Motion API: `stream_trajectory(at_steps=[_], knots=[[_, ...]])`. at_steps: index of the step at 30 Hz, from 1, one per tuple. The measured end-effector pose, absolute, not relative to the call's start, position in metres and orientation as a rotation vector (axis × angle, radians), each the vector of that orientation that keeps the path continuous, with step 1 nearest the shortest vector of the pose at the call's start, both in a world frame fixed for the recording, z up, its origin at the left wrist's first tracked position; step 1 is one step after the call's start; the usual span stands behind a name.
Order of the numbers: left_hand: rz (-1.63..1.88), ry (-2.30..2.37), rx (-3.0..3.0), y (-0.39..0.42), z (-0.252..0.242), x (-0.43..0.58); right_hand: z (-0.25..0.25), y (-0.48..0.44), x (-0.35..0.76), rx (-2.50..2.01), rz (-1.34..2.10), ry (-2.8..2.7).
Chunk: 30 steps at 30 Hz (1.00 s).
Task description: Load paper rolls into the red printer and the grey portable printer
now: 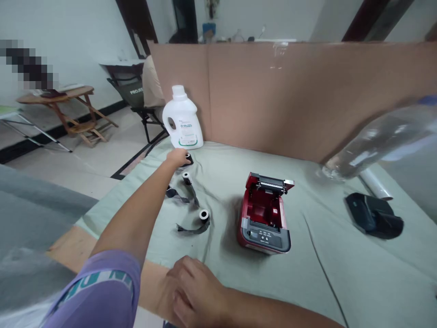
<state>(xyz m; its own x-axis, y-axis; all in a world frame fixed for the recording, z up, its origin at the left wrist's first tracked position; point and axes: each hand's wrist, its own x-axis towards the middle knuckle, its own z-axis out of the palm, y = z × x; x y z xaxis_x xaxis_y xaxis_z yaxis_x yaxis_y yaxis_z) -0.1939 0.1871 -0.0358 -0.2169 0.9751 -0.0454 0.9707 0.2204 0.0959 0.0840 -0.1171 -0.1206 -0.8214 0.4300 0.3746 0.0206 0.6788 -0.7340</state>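
My left hand (177, 158) reaches far forward and closes on a small black paper roll (187, 159) just in front of a white detergent bottle (182, 119). Two more rolls with loose dark strips, one (186, 178) nearer the hand and one (204, 215) closer to me, lie on the green cloth (327, 269). A red label printer (264, 214) stands with its lid open, its roll bay showing nothing inside. My right hand (194, 291) rests near the table's front edge, fingers curled, nothing visible in it.
A cardboard screen (307, 91) walls off the back of the table. A black device (373, 215) and a white tube (375, 184) lie at the right, with a blurred clear plastic bottle (378, 141) above them. A seated person (152, 86) and folding tables are behind on the left.
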Motion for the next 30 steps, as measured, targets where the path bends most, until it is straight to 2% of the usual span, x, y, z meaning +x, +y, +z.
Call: stream_trajectory(at_steps=[5,11,16,20,24,27,30], knots=[[0.123,2.416,1.984,0.170,-0.034,-0.186,-0.116,-0.116,0.085,-0.380,1.031,-2.366],[0.726,2.401,1.956,0.098,-0.029,-0.198,-0.108,-0.112,0.087,-0.370,1.117,-2.321],[0.683,2.171,1.872,0.060,-0.042,-0.210,-0.104,-0.110,0.086,-0.377,1.129,-2.305],[0.495,1.914,2.024,0.071,-0.051,-0.202,-0.104,-0.110,0.087,-0.378,1.131,-2.296],[0.428,1.908,2.038,0.084,-0.051,-0.186,-0.105,-0.111,0.089,-0.362,1.120,-2.276],[0.563,1.887,2.057,0.079,-0.039,-0.170,-0.092,-0.107,0.093,-0.345,1.096,-2.236],[0.866,1.716,1.985,0.059,-0.015,-0.146,-0.054,-0.090,0.108,-0.325,1.011,-2.119]])
